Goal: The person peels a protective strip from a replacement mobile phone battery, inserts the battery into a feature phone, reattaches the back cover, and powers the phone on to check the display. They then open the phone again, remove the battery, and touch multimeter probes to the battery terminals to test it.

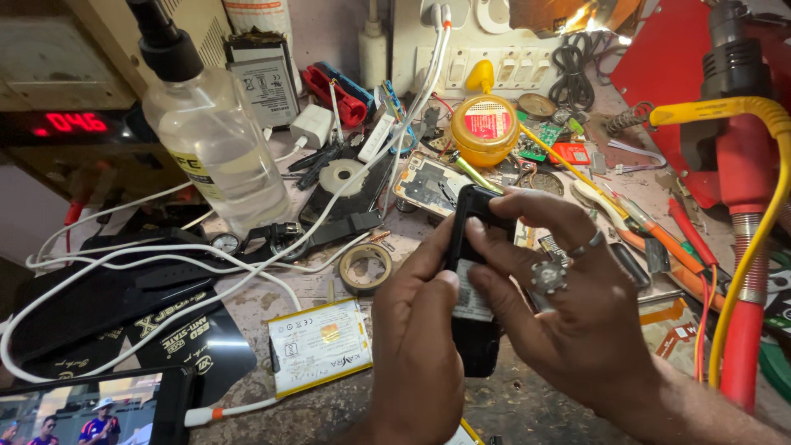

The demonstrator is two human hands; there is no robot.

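Cluttered repair counter (527, 404) buried in cables, clear spray bottle (216, 140) at 10 o'clock, both hands dead center, left hand (416, 346) and right hand (568, 305) fingers wrapped round a small black phone (476, 330), flat white battery (320, 344) at 8 o'clock, tape roll (367, 268) just above it

Worn grey workbench (527, 404), white switchboard (503, 66) on wall, bright light.

Worn, stained workbench (527, 404), heavily cluttered. Lying directly on it: flat battery pack (320, 344), tape roll (367, 268), clear liquid bottle (216, 144), yellow round tin (485, 128), opened phone chassis (430, 185), black anti-static mat (124, 317), white cables (165, 264).
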